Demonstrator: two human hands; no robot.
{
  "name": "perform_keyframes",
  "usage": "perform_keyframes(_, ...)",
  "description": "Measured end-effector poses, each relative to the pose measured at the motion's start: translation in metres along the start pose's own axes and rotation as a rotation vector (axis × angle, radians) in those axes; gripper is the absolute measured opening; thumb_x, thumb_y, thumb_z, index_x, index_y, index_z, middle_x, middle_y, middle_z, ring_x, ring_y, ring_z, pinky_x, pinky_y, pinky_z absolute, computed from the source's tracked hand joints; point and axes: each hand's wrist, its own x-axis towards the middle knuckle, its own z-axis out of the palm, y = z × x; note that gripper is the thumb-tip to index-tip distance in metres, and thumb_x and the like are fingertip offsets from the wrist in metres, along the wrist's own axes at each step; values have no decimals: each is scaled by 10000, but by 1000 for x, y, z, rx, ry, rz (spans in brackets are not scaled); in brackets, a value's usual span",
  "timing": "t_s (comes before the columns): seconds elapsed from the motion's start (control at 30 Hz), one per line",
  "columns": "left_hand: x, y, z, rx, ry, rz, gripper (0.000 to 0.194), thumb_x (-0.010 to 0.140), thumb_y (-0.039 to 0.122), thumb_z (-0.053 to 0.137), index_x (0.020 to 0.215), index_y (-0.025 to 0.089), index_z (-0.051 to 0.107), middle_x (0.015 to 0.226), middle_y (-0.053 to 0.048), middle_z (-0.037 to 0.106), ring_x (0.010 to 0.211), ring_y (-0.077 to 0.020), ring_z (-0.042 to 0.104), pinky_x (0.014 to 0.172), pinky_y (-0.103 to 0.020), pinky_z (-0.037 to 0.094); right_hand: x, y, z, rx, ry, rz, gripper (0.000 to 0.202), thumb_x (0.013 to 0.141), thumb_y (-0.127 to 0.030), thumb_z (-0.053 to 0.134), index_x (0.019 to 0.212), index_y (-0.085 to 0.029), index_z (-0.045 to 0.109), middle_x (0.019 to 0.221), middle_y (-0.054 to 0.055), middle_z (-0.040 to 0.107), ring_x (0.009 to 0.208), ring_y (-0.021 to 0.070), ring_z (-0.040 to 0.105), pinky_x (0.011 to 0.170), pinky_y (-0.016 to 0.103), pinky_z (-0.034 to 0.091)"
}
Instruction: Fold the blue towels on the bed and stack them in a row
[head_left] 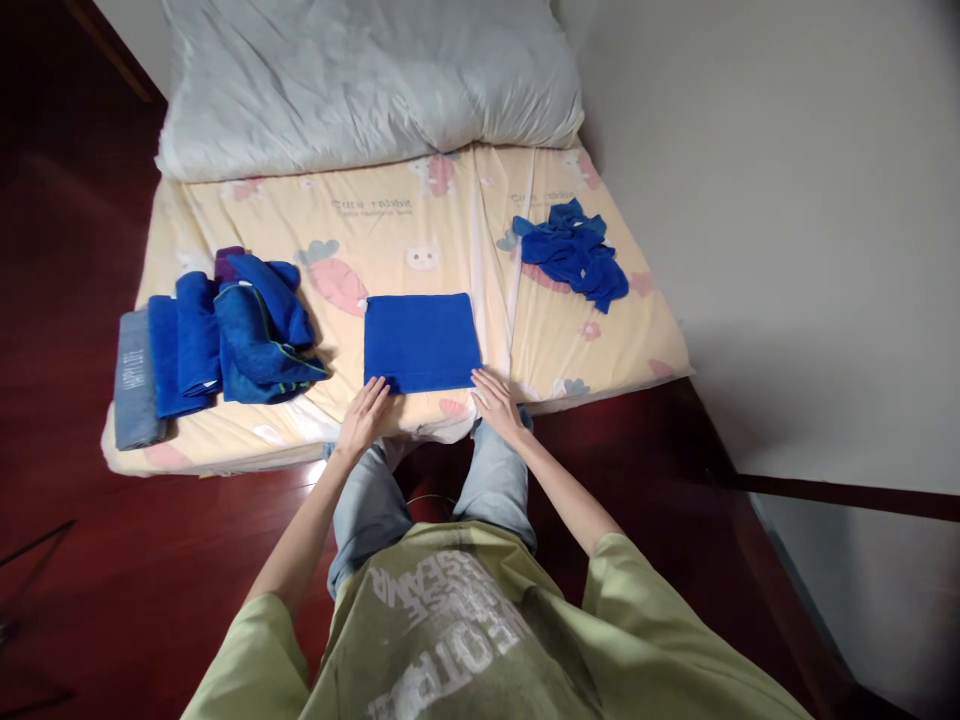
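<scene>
A blue towel (pixel 421 340) lies flat as a smooth rectangle on the bed, near its front edge. At its near left corner rests my left hand (pixel 365 414), fingers stretched out over the edge. My right hand (pixel 497 405) touches the near right corner with its fingers extended and slightly apart. Whether either thumb is tucked under the cloth is hard to see. To the left lie folded blue towels (pixel 196 335) and a folded grey towel (pixel 139 375) with white lettering. A crumpled heap of blue cloths (pixel 576 252) sits on the right.
The bed has a cream sheet (pixel 420 225) printed with rabbits and carrots. A white quilt (pixel 367 80) is bunched across its far part. A pale wall (pixel 787 220) runs along the right, and dark red flooring (pixel 180 570) surrounds the bed's front and left.
</scene>
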Motion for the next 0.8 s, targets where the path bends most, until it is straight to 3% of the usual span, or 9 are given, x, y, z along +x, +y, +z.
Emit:
perform_keyframes(0.1,7,-1,12,38,-20,-5,512,1049,281,380,1522,128,501,1609,-169,446,1564,-296,301,1270,-547,325,3,3,14,-99,-127,-92,508,1047,-160,406,1542,-184,517,1597,86,485,1530,237,401,1277,472,341)
perform_keyframes(0.23,15,-10,20,72,-35,-42,545,1017,220,354,1524,87,501,1600,-182,447,1556,-299,308,1284,-544,303,12,19,30,-205,-144,-45,541,1009,-69,387,1522,-157,534,1565,111,510,1508,244,436,1272,500,346)
perform_keyframes(0.5,25,-30,10,128,-98,-46,589,970,115,326,1531,73,498,1594,-190,446,1534,-307,348,1295,-547,277,24,38,38,-240,-146,-61,584,955,24,377,1470,-148,594,1530,117,540,1485,236,465,1250,470,392)
perform_keyframes(0.8,20,-30,1,161,-120,-7,590,962,100,332,1525,91,511,1572,-186,478,1511,-303,395,1276,-538,321,28,39,35,-259,-155,-61,609,890,59,427,1412,-162,652,1482,114,592,1425,244,542,1218,467,438)
